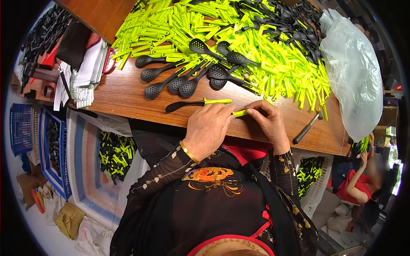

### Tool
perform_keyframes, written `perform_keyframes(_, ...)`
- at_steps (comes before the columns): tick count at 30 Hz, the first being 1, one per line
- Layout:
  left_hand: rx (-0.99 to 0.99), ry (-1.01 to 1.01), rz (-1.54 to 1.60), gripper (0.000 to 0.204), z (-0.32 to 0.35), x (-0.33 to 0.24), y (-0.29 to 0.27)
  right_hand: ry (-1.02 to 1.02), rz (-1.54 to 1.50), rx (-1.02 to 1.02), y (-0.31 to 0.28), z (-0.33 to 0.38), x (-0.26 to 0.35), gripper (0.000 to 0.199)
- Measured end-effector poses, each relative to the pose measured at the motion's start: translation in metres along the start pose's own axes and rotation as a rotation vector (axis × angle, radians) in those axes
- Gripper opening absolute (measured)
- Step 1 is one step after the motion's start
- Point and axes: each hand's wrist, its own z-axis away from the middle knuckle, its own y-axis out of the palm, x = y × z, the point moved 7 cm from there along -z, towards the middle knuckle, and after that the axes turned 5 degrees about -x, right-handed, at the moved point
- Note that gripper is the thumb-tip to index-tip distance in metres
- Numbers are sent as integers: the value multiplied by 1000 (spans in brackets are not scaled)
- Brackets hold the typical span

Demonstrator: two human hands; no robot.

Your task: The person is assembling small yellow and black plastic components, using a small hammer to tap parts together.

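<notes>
Lime-green plastic handle [240,113], light, stiff and probably slick, sits at the counter [124,91] edge, six o'clock from the pile: left hand [208,128] covers it, right hand [267,119] pinches its end; best gripped mid-shaft.

Hammer [306,128] near clear plastic bag [353,72], white paper stack [87,74], blue crate [20,128] below.

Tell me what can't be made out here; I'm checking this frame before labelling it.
Head view only:
- Yellow-green piece: mostly covered by the left hand and right hand; its full shape is hidden.
- Whether a black spoon head is attached to it: hidden under the left hand.
- Far end of the pile of yellow-green handles: cut off by the top edge.
- Clear plastic bag: contents unclear through the film.
- Person at lower right: blurred.
</notes>
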Motion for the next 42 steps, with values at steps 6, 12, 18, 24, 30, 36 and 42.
perform_keyframes(6, -12, 170, 50, 23, 7, -16, -9, -489, 536, -165, -9, -18, 64, 12)
perform_keyframes(12, -44, 147, 53, 20, -11, -12, -24, -653, 732, -185, 7, -61, 83, 28)
perform_keyframes(18, 210, -548, 855, 34, 0, 38, 9, -628, 734, -53, 10, -73, 70, 26)
perform_keyframes(24, 490, -907, 1543, 89, 1, 52, 24, -671, 530, 9, -8, -78, 119, 32)
perform_keyframes(30, 658, -838, 1564, 72, -26, 59, 4, -952, 372, 489, 31, -88, 172, 25)
perform_keyframes(36, 141, -833, 1403, 40, -57, 85, -20, -628, 277, 188, 40, -231, 134, 22)
perform_keyframes(42, -60, -775, 1369, 33, -73, 104, -18, -734, 858, 185, 94, -321, 96, 23)
